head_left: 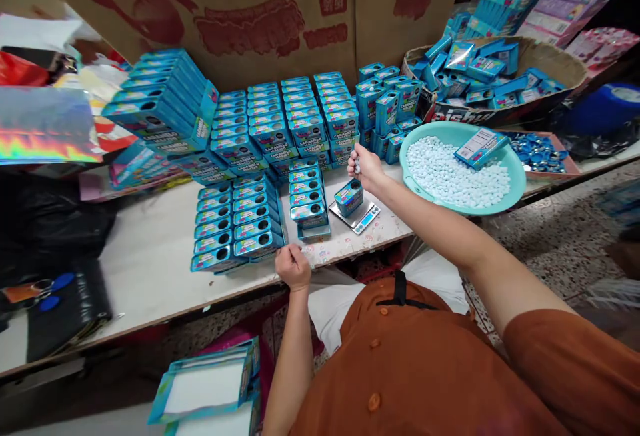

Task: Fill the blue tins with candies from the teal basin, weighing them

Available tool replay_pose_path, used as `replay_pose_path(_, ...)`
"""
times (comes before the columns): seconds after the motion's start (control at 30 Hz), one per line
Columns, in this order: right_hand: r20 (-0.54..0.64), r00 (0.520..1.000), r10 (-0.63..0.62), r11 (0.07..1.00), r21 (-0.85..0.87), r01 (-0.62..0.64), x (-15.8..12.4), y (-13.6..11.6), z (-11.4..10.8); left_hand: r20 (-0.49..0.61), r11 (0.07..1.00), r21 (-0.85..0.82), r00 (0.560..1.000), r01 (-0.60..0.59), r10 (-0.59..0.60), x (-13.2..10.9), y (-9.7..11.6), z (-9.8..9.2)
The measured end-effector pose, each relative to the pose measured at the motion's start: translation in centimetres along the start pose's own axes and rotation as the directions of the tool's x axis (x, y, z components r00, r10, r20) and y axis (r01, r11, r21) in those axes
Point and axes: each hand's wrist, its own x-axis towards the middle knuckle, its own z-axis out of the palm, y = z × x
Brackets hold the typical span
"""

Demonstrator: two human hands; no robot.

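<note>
A small blue tin (349, 197) stands on a little silver scale (356, 215) near the front edge of the white table (150, 263). My right hand (366, 165) hovers just above and behind the tin, fingers pinched on what look like a few small white candies. My left hand (293, 267) rests as a fist on the table's front edge, below a stack of tins (306, 200); nothing shows in it. A teal bowl (415, 179) full of white candies (450, 176) sits to the right, with a blue box (481, 147) lying in it.
Rows of stacked blue tins (235, 223) cover the table's middle and back, against big cardboard cartons (260, 16). A basket of blue tins (550, 63) and a tray of lids (537, 151) stand at far right. Display boxes (205, 383) lie on the floor; dark bags (55, 223) at left.
</note>
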Motion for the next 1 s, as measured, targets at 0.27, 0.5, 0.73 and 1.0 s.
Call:
replay_pose_path(0.27, 0.031, 1.000, 0.003, 1.000, 0.013, -0.004, -0.07, -0.09, 0.18, 0.014, 1.000, -0.003, 1.000, -0.013, 0.013, -0.08, -0.06, -0.01)
replay_pose_path(0.5, 0.043, 0.999, 0.007, 0.999, 0.053, -0.010, -0.12, -0.19, 0.32, -0.005, 0.999, -0.015, 0.999, -0.048, 0.048, -0.13, -0.17, 0.02)
replay_pose_path(0.73, 0.057, 0.998, 0.010, 1.000, 0.024, -0.011, -0.10, 0.04, 0.23, 0.025, 0.999, -0.010, 0.999, -0.031, 0.031, -0.03, -0.08, -0.02)
replay_pose_path(1.0, 0.020, 1.000, 0.004, 0.997, -0.076, -0.002, -0.31, 0.30, 0.08, 0.030, 1.000, -0.008, 0.999, -0.023, 0.024, -0.12, -0.19, -0.02)
